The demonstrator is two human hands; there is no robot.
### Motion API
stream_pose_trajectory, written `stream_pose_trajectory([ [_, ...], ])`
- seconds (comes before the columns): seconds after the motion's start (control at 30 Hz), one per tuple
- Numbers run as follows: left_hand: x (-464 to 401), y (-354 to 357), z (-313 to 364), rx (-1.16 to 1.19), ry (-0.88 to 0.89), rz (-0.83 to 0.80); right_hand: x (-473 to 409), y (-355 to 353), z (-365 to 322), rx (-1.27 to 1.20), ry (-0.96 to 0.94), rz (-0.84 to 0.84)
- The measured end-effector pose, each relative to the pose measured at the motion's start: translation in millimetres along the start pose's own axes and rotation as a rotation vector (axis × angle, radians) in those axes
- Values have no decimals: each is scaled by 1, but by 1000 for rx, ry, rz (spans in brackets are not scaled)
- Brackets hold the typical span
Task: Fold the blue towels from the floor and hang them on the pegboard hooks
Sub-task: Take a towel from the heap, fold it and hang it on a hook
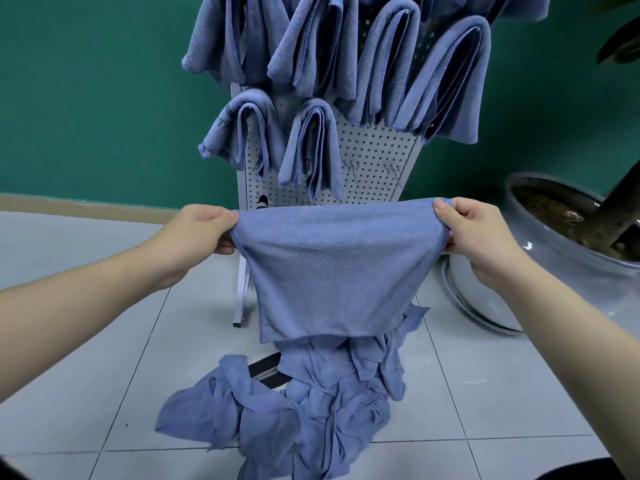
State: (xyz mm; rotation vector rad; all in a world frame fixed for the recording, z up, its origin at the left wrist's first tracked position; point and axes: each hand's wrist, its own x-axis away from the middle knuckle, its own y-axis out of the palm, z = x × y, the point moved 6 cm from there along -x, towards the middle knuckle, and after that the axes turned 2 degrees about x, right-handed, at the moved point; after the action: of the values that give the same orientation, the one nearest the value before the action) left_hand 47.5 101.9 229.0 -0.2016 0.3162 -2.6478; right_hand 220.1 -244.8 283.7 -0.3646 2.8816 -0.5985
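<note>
We hold blue towel point(332, 268) spread in front of pegboard point(377, 150), below its hung towels point(311, 147), above floor pile point(311, 403). Left hand point(201, 233) pinches one top corner, right hand point(474, 233) clamps other. We judge cloth light, limp, grippy; it sags mid-span. Best grip at corners, edge taut. Free hooks point(353, 168) low on pegboard.
</note>
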Motion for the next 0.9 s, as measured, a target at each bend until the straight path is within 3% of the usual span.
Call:
stream_pose_trajectory([
  [0.27, 3, 13, 5, 305, -74, -60, 0, 12, 4, -57, 61, -77],
  [0.43, 3, 12, 9, 210, 19, -61, 5, 24, 3, -129, 93, -133],
  [0.73, -6, -11, -5, 31, -15, 71, 1, 18, 6, -211, 100, -64],
  [0.9, -4, 0, -6, 366, -171, -28, -1, 24, 16, -226, 179, -114],
])
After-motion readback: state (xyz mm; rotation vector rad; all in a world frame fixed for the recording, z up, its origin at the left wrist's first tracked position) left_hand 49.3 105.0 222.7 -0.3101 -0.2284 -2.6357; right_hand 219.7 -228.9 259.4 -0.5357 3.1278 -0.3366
